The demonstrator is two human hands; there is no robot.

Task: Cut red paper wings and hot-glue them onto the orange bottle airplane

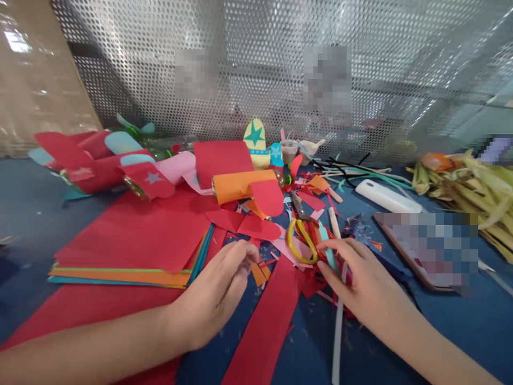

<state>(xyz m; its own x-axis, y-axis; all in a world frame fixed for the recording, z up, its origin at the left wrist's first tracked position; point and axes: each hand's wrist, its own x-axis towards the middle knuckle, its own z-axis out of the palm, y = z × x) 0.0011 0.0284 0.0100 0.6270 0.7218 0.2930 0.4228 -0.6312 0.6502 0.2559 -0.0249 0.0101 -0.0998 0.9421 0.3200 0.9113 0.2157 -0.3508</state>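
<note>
Left hand (218,299) had curled fingers (can't tell if gripping) nr. the red strip (262,326); right hand (360,275), fingers parted, was by scissors (301,213), handles facing the person, prob. for easy reach.

The left hand (224,289) and right hand (358,270) are bare and slim-fingered; behind the grip, narrow wrists (180,320) widen into smooth, bare forearms (100,338), their contours perhaps softened by blur.
</note>
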